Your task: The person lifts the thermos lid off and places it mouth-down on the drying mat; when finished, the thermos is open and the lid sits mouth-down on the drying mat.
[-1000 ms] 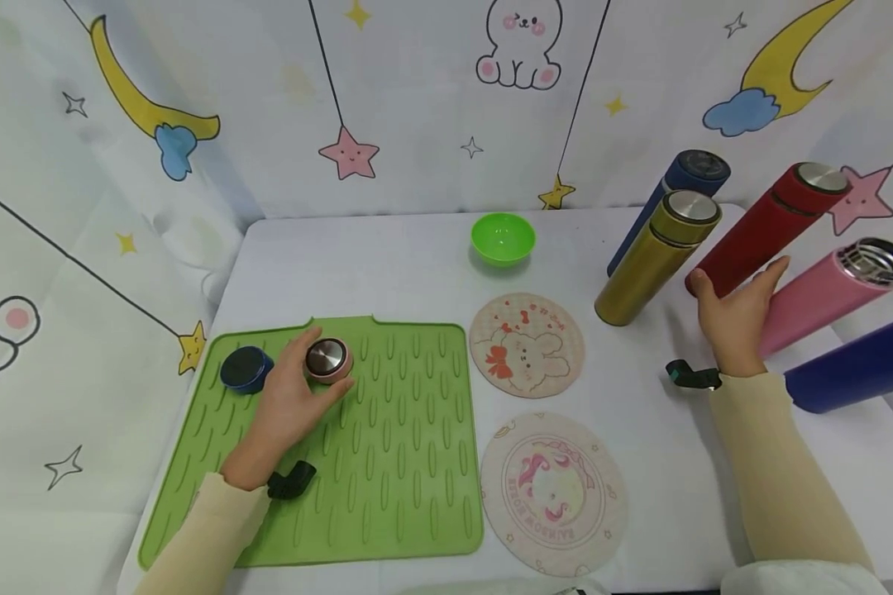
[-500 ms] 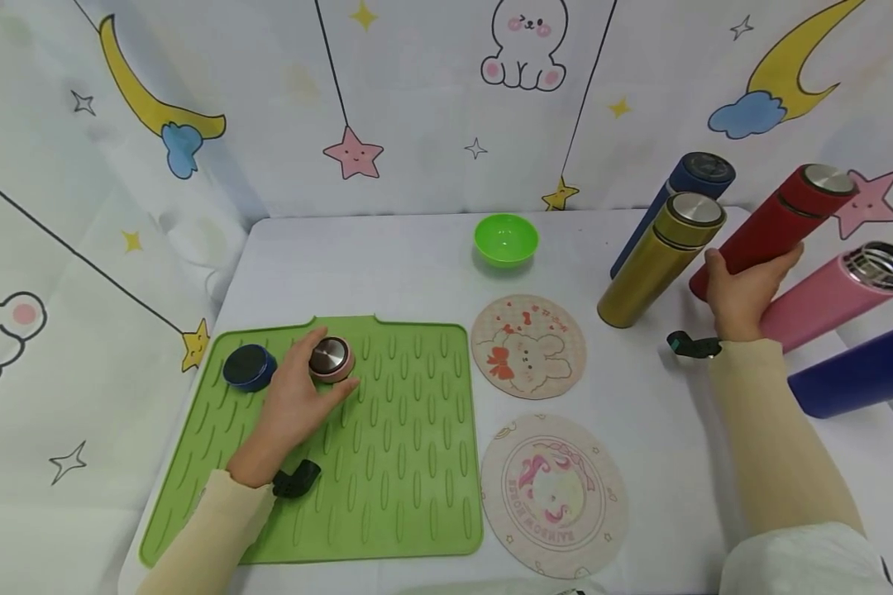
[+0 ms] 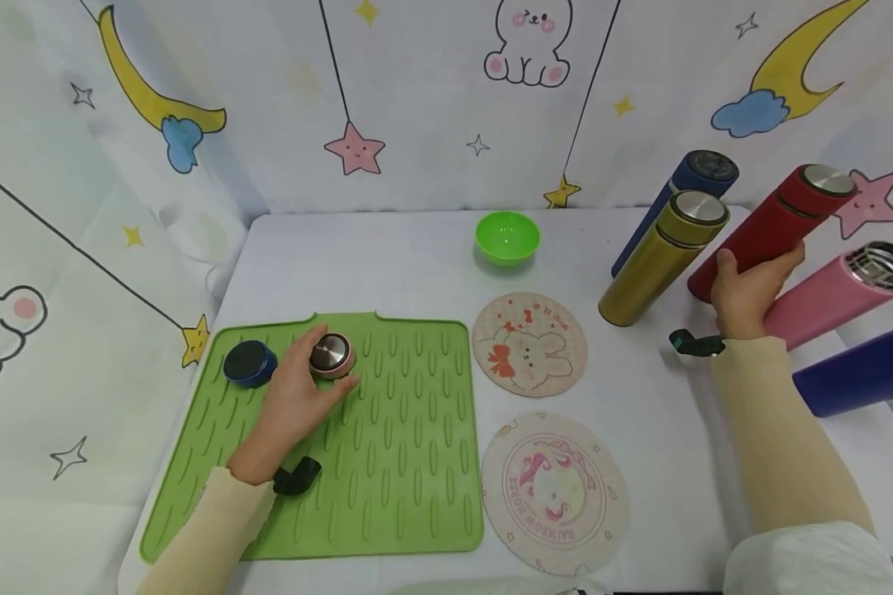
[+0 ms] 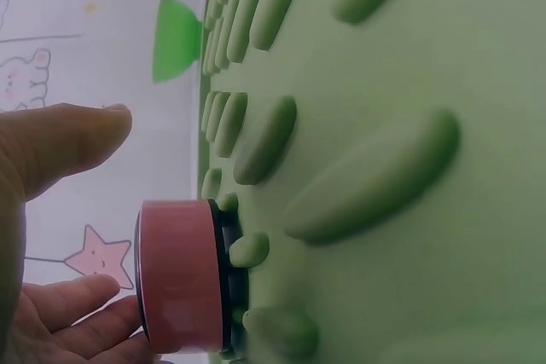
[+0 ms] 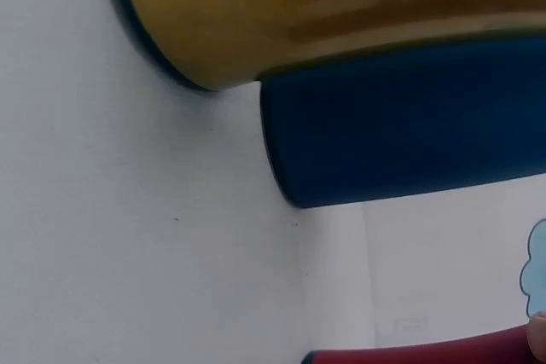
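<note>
My left hand (image 3: 295, 401) is spread about a pink bottle lid (image 3: 331, 355) with a steel top, on the green ridged mat (image 3: 387, 512). In the left wrist view the thumb stands well apart from the lid (image 4: 181, 274), and the other fingers reach behind it. A dark blue lid (image 3: 250, 364) lies just left of this hand. At the right, my right hand (image 3: 747, 293) grips the lower part of an upright red thermos bottle (image 3: 774, 219), with its lid on. In the right wrist view a fingertip overlaps the red bottle (image 5: 426, 354).
Gold (image 3: 658, 260) and blue (image 3: 640, 227) thermos bottles stand left of the red one. A lidless pink bottle (image 3: 826, 302) and a navy bottle (image 3: 863, 376), cut off by the frame, stand to its right. A green bowl (image 3: 508, 240) and two round coasters (image 3: 532, 347) occupy the middle.
My right hand has shifted slightly up and away along the red bottle, its thumb coming against the side. The left hand stays around the pink lid. The head view has shifted a little.
</note>
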`<state>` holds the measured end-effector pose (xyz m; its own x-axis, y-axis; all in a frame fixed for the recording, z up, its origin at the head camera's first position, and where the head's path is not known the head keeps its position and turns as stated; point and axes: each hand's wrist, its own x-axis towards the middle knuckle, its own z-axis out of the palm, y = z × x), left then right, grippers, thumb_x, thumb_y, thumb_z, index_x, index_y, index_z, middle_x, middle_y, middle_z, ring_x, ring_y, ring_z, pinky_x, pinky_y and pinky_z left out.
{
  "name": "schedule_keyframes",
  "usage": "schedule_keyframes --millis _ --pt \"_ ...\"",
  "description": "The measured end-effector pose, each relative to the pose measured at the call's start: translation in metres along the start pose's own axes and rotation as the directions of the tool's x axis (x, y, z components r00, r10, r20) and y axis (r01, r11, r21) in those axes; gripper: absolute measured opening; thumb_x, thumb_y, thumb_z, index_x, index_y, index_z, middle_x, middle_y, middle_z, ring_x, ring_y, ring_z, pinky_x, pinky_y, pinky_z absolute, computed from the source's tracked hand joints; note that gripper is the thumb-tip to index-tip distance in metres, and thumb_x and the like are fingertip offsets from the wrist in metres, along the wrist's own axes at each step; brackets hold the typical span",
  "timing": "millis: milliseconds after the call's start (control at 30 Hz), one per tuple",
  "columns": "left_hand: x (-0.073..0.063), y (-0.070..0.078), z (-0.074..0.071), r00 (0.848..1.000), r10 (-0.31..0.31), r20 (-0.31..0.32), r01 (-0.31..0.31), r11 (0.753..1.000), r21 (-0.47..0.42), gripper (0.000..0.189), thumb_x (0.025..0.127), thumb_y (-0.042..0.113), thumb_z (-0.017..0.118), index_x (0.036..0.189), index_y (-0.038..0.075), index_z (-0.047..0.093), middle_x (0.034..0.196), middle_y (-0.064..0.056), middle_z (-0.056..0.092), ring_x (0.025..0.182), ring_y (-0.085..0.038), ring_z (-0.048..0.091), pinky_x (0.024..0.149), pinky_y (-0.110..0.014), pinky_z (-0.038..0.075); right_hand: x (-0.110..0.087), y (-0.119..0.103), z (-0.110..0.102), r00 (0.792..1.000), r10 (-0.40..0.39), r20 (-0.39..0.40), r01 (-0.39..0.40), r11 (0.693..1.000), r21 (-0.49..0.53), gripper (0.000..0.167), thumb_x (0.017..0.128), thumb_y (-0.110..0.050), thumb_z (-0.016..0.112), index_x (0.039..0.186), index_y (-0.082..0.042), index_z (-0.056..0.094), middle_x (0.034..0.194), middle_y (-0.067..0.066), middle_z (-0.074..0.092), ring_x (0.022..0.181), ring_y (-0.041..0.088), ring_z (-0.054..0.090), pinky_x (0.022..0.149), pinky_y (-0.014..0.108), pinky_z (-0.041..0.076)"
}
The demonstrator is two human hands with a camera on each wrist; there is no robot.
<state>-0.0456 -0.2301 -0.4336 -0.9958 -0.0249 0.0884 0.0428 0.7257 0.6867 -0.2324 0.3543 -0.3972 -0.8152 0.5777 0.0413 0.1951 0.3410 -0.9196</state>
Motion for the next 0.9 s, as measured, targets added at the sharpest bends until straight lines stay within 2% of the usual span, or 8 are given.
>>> schedule_keyframes --millis 200,400,567,633,733,833,900 --pt "0.001 0.001 0.001 1.000 0.012 -0.008 -0.012 1.000 -0.003 0.088 0.089 0.019 0.083 0.158 -0.003 0.034 0.157 -0.031 0.042 0.140 -0.049 0.048 0.108 -0.066 0.047 -0.015 0.001 -0.002 0.999 -0.034 0.041 0.035 0.999 -0.015 0.080 0.105 -0.025 0.055 0.161 -0.036 0.000 0.171 -0.014 0.019 0.158 0.005 0.021 0.132 0.028 0.020" --pt "0.001 0.002 0.001 1.000 0.019 -0.022 -0.019 1.000 -0.008 0.087 0.088 0.020 0.084 0.157 -0.003 0.035 0.155 -0.031 0.044 0.138 -0.049 0.049 0.107 -0.065 0.047 -0.045 0.003 -0.011 0.993 -0.076 0.095 0.076 0.997 0.004 0.079 0.105 -0.026 0.056 0.161 -0.038 0.002 0.169 -0.012 0.024 0.156 0.007 0.029 0.131 0.032 0.027" --pt "0.001 0.004 0.001 0.999 0.029 -0.022 -0.029 1.000 -0.009 0.086 0.089 0.020 0.083 0.157 -0.003 0.036 0.156 -0.030 0.044 0.141 -0.048 0.047 0.109 -0.065 0.046 -0.073 0.006 -0.015 0.990 -0.134 0.050 0.131 0.989 0.075 0.078 0.101 -0.019 0.062 0.161 -0.033 0.013 0.160 -0.007 0.035 0.143 0.009 0.042 0.122 0.030 0.040" --pt "0.001 0.005 0.001 0.999 0.038 -0.026 -0.038 0.999 -0.005 0.086 0.089 0.019 0.083 0.158 -0.003 0.035 0.157 -0.030 0.042 0.142 -0.049 0.045 0.110 -0.066 0.045 -0.086 0.007 -0.018 0.989 -0.141 0.036 0.136 0.985 0.110 0.079 0.100 -0.017 0.065 0.160 -0.031 0.016 0.157 -0.005 0.038 0.139 0.010 0.044 0.120 0.031 0.042" --pt "0.002 0.008 0.000 0.998 0.053 -0.038 -0.053 0.999 -0.001 0.086 0.089 0.018 0.083 0.158 -0.003 0.035 0.161 -0.030 0.039 0.147 -0.049 0.040 0.112 -0.066 0.043 -0.106 0.011 -0.026 0.993 -0.112 0.047 0.105 0.986 0.127 0.081 0.099 -0.015 0.067 0.160 -0.030 0.017 0.155 -0.005 0.039 0.139 0.011 0.044 0.121 0.029 0.040" --pt "0.002 0.011 0.001 0.996 0.068 -0.050 -0.069 0.998 0.001 0.088 0.089 0.018 0.084 0.159 -0.001 0.035 0.164 -0.028 0.035 0.151 -0.049 0.034 0.114 -0.067 0.041 -0.126 0.016 -0.032 0.989 -0.136 0.055 0.123 0.973 0.195 0.080 0.095 -0.008 0.071 0.158 -0.027 0.024 0.149 -0.005 0.044 0.131 0.010 0.049 0.109 0.017 0.046" --pt "0.002 0.012 0.003 0.994 0.088 -0.061 -0.089 0.996 -0.001 0.088 0.088 0.017 0.084 0.159 -0.001 0.035 0.164 -0.028 0.035 0.152 -0.049 0.033 0.114 -0.067 0.041 -0.138 0.020 -0.035 0.978 -0.198 0.066 0.174 0.949 0.263 0.080 0.092 0.000 0.072 0.156 -0.024 0.030 0.146 -0.003 0.047 0.127 0.012 0.052 0.099 0.013 0.049"
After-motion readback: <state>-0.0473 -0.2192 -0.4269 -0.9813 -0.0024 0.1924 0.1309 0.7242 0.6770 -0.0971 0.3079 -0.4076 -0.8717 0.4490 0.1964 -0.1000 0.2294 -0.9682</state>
